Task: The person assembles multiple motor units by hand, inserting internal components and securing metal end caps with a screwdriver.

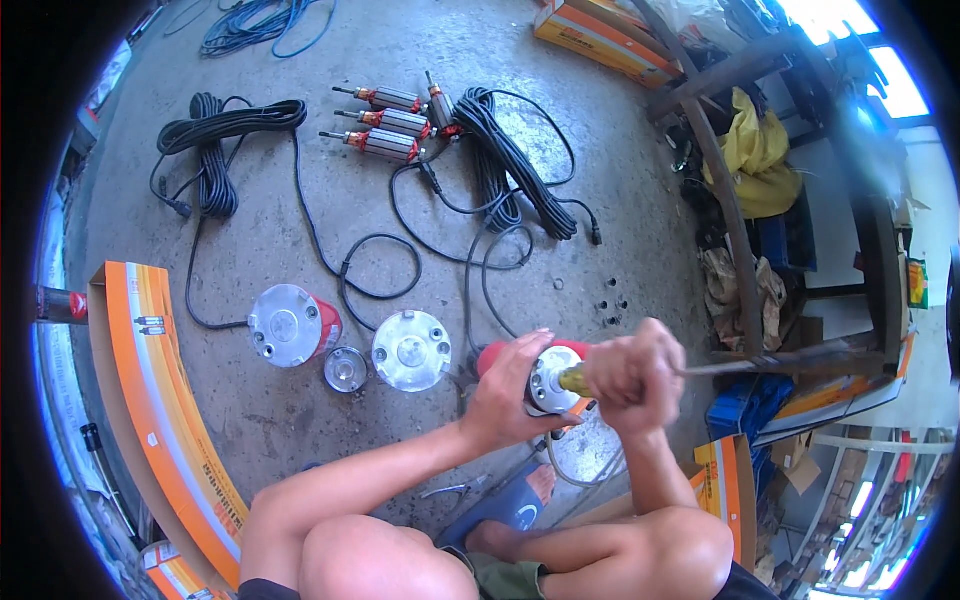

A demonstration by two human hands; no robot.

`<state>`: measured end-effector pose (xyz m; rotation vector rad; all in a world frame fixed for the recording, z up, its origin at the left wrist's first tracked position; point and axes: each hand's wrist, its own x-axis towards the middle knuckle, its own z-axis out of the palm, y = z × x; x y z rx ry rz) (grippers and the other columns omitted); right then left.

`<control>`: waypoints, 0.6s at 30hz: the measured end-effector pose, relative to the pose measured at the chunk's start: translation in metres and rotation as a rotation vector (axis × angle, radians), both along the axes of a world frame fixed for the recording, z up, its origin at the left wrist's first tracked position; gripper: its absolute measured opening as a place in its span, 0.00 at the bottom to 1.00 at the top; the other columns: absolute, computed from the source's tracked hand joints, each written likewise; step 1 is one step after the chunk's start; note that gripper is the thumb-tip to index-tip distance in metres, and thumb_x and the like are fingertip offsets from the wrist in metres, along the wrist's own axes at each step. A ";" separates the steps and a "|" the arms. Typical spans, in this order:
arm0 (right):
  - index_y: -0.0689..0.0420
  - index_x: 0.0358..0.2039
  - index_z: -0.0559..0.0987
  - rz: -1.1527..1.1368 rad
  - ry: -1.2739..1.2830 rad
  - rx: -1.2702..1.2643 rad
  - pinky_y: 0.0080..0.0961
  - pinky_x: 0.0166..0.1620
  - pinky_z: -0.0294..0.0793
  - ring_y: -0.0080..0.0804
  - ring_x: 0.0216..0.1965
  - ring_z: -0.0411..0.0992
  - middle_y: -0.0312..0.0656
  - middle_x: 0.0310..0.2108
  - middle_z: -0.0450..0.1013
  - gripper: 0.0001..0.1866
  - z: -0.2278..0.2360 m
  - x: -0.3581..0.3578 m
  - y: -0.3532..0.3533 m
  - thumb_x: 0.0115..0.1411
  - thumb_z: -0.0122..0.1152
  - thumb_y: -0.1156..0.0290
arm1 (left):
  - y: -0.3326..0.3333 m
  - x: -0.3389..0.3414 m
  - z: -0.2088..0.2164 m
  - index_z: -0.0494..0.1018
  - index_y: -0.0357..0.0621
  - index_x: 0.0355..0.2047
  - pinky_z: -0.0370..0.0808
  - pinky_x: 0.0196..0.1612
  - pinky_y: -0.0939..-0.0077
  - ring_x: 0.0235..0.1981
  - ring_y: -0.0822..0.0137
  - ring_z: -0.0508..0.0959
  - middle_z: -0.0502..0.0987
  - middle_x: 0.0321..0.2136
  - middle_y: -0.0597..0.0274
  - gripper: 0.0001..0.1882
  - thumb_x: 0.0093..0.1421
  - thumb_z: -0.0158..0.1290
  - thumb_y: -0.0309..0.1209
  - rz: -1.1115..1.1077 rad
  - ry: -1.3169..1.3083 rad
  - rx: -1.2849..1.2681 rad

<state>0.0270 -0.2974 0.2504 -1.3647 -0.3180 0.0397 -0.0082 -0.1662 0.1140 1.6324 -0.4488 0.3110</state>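
My left hand [508, 398] is wrapped round the side of a red cylindrical motor body, steadying its white round end cover [556, 384]. In my right hand [636, 374], a screwdriver is gripped the wrong way round. Its yellow handle end [573, 380] rests at or just above the middle of the cover, and its long thin shaft [760, 364] sticks out to the right of my fist. To the left stand a second white round cover [411, 351], a small metal round part [346, 369] and a red motor with a clear-topped cover [284, 327].
Several motor armatures [392, 122] lie further off, beside bundles of black cable [515, 165]. Another black cable coil [212, 150] lies far left. Small black parts [613, 301] are scattered on the concrete floor. Orange cartons [170, 400] flank me, and a cluttered rack [735, 230] stands right.
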 end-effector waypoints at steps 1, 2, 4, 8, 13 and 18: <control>0.51 0.27 0.62 0.040 -0.035 0.072 0.24 0.20 0.60 0.18 0.12 0.52 0.27 0.13 0.55 0.18 0.009 0.001 0.004 0.76 0.46 0.60 | 0.001 0.000 -0.004 0.66 0.29 0.63 0.73 0.66 0.53 0.62 0.40 0.75 0.74 0.58 0.37 0.53 0.47 0.77 0.51 0.006 0.002 0.001; 0.50 0.27 0.62 0.063 -0.076 0.127 0.24 0.20 0.60 0.19 0.12 0.52 0.27 0.13 0.55 0.18 0.020 0.000 0.000 0.75 0.46 0.59 | -0.002 0.002 -0.004 0.66 0.30 0.63 0.73 0.66 0.52 0.62 0.40 0.75 0.74 0.58 0.37 0.53 0.47 0.77 0.51 -0.005 -0.002 -0.015; 0.51 0.27 0.62 0.072 -0.019 0.031 0.24 0.20 0.59 0.18 0.12 0.53 0.28 0.12 0.56 0.18 0.015 -0.004 -0.006 0.76 0.45 0.61 | -0.006 0.001 -0.003 0.67 0.30 0.62 0.73 0.65 0.53 0.61 0.41 0.76 0.75 0.58 0.37 0.52 0.47 0.77 0.51 -0.009 0.002 -0.037; 0.52 0.26 0.63 0.038 0.091 0.075 0.24 0.20 0.58 0.18 0.12 0.52 0.28 0.12 0.55 0.18 -0.018 -0.006 -0.003 0.76 0.46 0.65 | -0.003 0.002 -0.001 0.67 0.30 0.62 0.74 0.64 0.54 0.60 0.41 0.77 0.75 0.57 0.38 0.52 0.47 0.77 0.51 0.010 -0.024 -0.015; 0.51 0.27 0.62 0.064 0.020 0.040 0.23 0.20 0.60 0.17 0.12 0.52 0.27 0.12 0.55 0.18 -0.007 -0.004 -0.005 0.76 0.45 0.61 | -0.002 0.002 -0.002 0.67 0.30 0.62 0.74 0.65 0.54 0.60 0.41 0.77 0.75 0.58 0.38 0.52 0.47 0.77 0.51 0.010 -0.022 0.005; 0.50 0.29 0.63 0.105 -0.126 0.115 0.20 0.19 0.61 0.16 0.12 0.52 0.26 0.13 0.56 0.17 0.012 0.002 -0.013 0.77 0.45 0.60 | -0.004 0.002 -0.005 0.67 0.30 0.62 0.74 0.65 0.53 0.61 0.42 0.77 0.75 0.58 0.38 0.53 0.45 0.78 0.51 -0.005 -0.008 0.002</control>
